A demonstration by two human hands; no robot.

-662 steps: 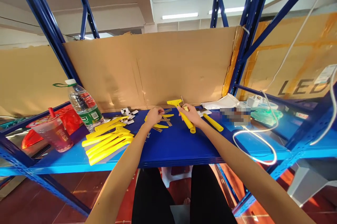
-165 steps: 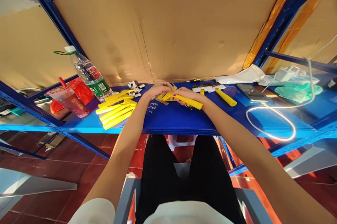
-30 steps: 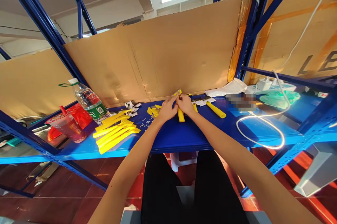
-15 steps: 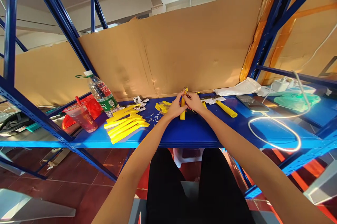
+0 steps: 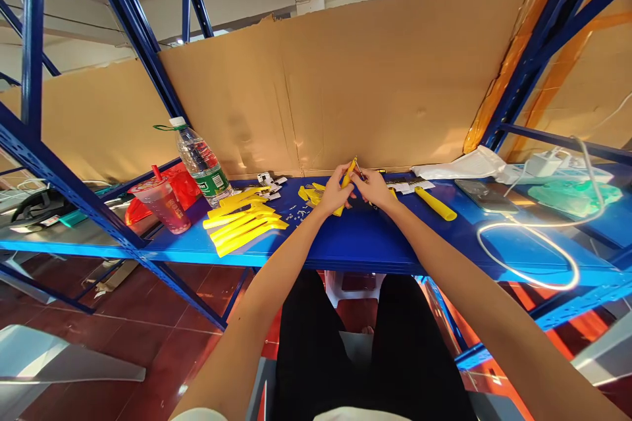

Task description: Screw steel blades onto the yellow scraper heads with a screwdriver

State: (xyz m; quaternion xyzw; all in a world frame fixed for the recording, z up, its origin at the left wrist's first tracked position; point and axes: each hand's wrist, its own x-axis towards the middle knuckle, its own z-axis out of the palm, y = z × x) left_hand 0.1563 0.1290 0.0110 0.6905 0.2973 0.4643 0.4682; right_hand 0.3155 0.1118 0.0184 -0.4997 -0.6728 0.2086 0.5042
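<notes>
My left hand (image 5: 336, 190) is closed around a long yellow plastic piece (image 5: 347, 178), tilted with its upper end leaning right. Right beside it, my right hand (image 5: 374, 188) pinches a thin, dark, metal-tipped tool (image 5: 361, 174) whose kind I cannot make out. The tool's tip is close to the upper part of the yellow piece; whether they touch is unclear. Small yellow scraps (image 5: 310, 194) lie left of my left hand. Further left, several yellow plastic pieces (image 5: 247, 226) are laid side by side. A yellow tube (image 5: 435, 203) rests to the right of my right hand.
A water bottle (image 5: 205, 167) and a red drink cup (image 5: 165, 207) stand at the left of the blue shelf top (image 5: 365, 246). On the right lie a phone (image 5: 486, 196), a looped white cable (image 5: 533, 273) and a green plastic bag (image 5: 575, 197). Cardboard (image 5: 355, 85) forms the back.
The yellow piece has gone from nearly upright to tilted, its top leaning right. My hands remain close together. The whole view has shifted slightly.
</notes>
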